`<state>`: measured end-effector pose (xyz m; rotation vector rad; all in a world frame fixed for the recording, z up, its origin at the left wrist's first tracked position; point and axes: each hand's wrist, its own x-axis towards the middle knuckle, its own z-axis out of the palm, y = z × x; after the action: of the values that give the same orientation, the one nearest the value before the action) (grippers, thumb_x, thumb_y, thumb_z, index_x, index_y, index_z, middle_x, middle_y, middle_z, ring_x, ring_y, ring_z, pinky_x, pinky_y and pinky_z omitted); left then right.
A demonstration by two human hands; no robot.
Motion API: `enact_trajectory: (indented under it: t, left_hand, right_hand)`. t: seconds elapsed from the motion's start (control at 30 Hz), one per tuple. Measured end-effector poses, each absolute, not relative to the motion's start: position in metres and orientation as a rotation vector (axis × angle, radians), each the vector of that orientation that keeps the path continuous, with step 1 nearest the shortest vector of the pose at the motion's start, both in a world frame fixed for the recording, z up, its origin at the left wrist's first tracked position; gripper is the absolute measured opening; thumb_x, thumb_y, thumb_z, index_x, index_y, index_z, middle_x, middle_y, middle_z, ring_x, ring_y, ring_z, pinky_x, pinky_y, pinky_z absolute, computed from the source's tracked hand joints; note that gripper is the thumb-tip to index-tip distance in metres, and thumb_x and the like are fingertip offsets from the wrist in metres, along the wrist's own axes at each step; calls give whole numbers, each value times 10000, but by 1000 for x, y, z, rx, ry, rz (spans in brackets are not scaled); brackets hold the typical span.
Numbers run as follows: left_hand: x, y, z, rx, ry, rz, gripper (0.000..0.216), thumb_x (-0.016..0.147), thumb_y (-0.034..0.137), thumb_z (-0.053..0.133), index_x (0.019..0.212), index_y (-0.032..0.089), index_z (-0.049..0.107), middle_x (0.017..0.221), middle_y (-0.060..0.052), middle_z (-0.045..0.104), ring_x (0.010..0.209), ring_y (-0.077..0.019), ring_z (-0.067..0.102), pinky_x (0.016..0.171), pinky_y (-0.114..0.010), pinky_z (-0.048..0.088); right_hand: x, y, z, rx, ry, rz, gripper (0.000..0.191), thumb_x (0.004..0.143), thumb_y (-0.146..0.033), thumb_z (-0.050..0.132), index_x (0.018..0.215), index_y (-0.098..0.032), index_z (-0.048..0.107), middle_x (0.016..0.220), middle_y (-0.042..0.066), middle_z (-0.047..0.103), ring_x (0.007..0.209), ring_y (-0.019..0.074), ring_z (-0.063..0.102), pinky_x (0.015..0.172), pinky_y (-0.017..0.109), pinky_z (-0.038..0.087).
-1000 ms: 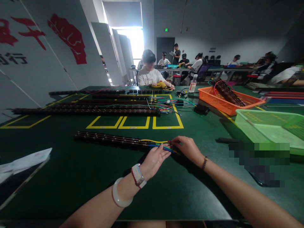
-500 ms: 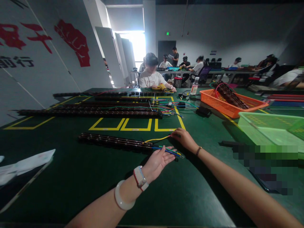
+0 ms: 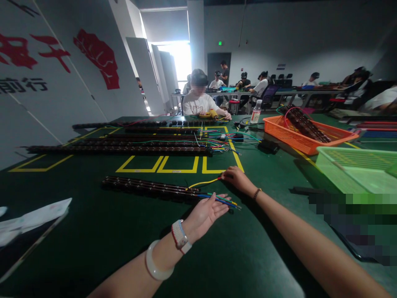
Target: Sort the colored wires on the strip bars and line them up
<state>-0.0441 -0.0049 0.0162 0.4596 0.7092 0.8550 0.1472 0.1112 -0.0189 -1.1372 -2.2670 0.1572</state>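
A long black strip [image 3: 145, 186] lies across the green table [image 3: 102, 231] in front of me, with coloured wires [image 3: 225, 201] coming out of its right end. My left hand [image 3: 206, 213] lies flat, fingers stretched out, by those wires, its fingertips touching the blue and green ones. My right hand [image 3: 237, 180] is further out, its fingers pinched on the end of the yellow wire [image 3: 203, 182], which arcs away from the bundle.
Several more black strips [image 3: 124, 150] with wires lie beyond, by yellow tape boxes [image 3: 176, 164]. An orange basket [image 3: 307, 134] of strips and a green basket [image 3: 350, 167] stand at right. White papers [image 3: 27, 219] lie at left. A person [image 3: 198, 99] sits across the table; others work behind.
My right hand has drawn the yellow wire away from the bundle, outward and to the right. My left hand has stayed flat on the other wires.
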Motion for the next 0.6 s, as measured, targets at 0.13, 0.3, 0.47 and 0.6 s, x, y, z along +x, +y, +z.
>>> enact_trajectory:
  t: [0.13,0.3,0.47,0.6]
  left_hand:
    - [-45,-3,14,458,685,852,273,889,239,482,1042,43,593,1133,-208,614,1035,-231,609,1003,-386,405]
    - [-46,-2,13,465,673,841,272,892,228,474,1059,46,588,1130,-200,617,1062,-230,595,1015,-382,393]
    - [-47,-1,12,477,641,836,307,886,265,492,1078,45,588,1102,-206,624,1058,-229,596,1016,-384,388]
    - [-47,-1,12,472,640,838,325,889,288,483,1089,53,585,1099,-202,623,1052,-229,598,1013,-388,390]
  right_hand:
    - [148,111,-21,-1155,-2252,165,171,859,-315,583,867,-185,694,802,54,629,777,172,544,707,290,411]
    - [149,108,-20,-1175,-2224,205,135,840,-291,610,864,-188,694,792,48,635,778,174,557,721,297,422]
    - [152,96,-18,-1124,-2199,287,153,825,-292,623,921,-184,676,826,54,647,775,178,577,738,319,444]
    - [159,74,-12,-1154,-2069,346,222,841,-362,585,970,-186,625,848,46,640,760,176,579,698,302,465]
